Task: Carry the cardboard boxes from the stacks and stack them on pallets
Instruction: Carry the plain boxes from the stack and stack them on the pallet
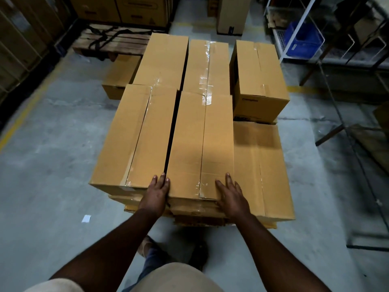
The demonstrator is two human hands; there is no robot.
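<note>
- Two hands lie flat on the near end of one long cardboard box (pixel 200 148): the left hand (pixel 156 193) at its left corner, the right hand (pixel 231 196) at its right corner, fingers straight, gripping nothing.
- This box lies on top of the stack, beyond the fingertips, touching a similar box (pixel 134 138) to their left.
- It looks stiff, taped and probably rather heavy; I would hold it under both long edges.
- Further beyond the fingers an empty wooden pallet (pixel 113 42) waits.

Tan taped cardboard boxes (pixel 202 142) lie flat, packed side by side in stacked layers on the floor.
</note>
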